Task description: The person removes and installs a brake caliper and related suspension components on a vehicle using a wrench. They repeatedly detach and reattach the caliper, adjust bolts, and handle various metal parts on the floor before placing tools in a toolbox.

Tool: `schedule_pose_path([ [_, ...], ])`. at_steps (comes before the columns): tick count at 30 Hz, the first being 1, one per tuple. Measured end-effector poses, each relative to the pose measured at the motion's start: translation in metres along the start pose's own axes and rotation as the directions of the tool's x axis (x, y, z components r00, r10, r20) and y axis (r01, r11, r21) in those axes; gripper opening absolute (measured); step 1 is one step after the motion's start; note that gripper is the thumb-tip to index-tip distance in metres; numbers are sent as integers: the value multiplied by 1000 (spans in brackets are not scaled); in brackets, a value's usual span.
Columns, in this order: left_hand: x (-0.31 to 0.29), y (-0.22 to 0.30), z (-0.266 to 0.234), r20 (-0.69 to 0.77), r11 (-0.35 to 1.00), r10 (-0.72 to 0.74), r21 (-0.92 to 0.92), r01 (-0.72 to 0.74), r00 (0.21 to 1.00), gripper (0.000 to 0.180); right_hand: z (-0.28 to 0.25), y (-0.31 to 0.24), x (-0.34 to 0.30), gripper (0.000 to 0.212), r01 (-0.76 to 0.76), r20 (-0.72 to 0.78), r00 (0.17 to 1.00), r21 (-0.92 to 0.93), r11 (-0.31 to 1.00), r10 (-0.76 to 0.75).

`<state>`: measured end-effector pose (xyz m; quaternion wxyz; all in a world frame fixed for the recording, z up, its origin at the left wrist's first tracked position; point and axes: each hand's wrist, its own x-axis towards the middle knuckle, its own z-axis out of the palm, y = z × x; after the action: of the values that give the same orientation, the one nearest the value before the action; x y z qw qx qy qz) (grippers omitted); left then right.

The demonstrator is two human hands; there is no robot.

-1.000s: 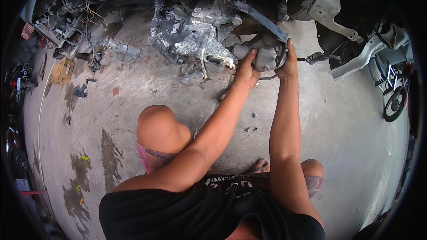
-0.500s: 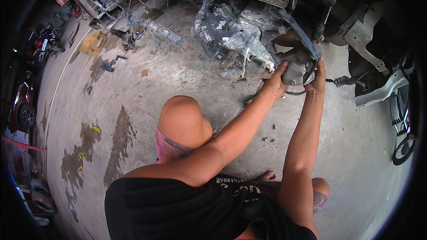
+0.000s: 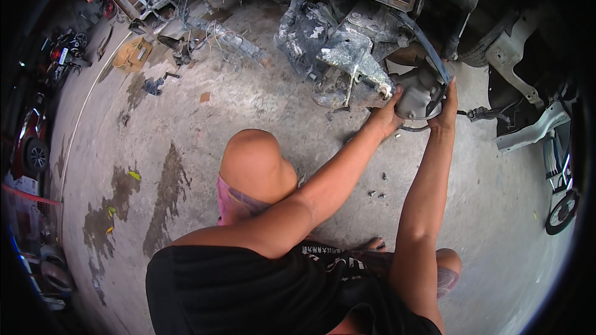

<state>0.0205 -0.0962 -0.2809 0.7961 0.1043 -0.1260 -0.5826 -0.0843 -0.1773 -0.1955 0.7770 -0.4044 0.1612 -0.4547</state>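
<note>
Both my arms reach forward to a rounded grey housing [image 3: 417, 99] with a smooth bulging body, its kind not plain to see. My left hand [image 3: 388, 116] grips its left side, thumb up along the edge. On the other side, my right hand [image 3: 444, 110] holds it with the fingers partly hidden behind. A dark curved strip [image 3: 427, 44] comes down from above to the housing's top right. A dark cable [image 3: 415, 129] loops beneath it. Just left of the housing is a dirty, scraped metal bracket [image 3: 357, 56] of the vehicle front.
Several small bolts [image 3: 377, 195] lie on the concrete floor [image 3: 298, 149] below my hands. A grey-white metal panel [image 3: 534, 127] juts in at right, by a motorcycle wheel [image 3: 563, 213]. Loose wiring [image 3: 217, 40], a cardboard box [image 3: 132, 54] and motorcycles [image 3: 62, 56] are at far left.
The view has shifted slightly, so the vehicle parts appear a little lower and further right. Both hands keep their grip on the grey housing, which has hardly moved.
</note>
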Motion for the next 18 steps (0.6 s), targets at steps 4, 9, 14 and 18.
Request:
schedule_pose_path([
  [4, -8, -7, 5, 34, 999, -37, 31, 36, 999, 86, -4, -5, -5, 56, 42, -7, 999, -65, 997, -42],
  [9, -1, -8, 0, 55, 998, -41, -51, 43, 998, 66, -2, -2, -2, 54, 46, -49, 997, -107, 993, -52],
  [14, 14, -20, -6, -127, 992, 72, -97, -85, 989, 52, 4, -5, -6, 56, -63, 67, 996, 23, 998, 62],
  [18, 15, -31, -9, -73, 977, 55, -201, -69, 996, 40, -17, -7, -7, 57, -52, 103, 993, 19, 998, 50],
])
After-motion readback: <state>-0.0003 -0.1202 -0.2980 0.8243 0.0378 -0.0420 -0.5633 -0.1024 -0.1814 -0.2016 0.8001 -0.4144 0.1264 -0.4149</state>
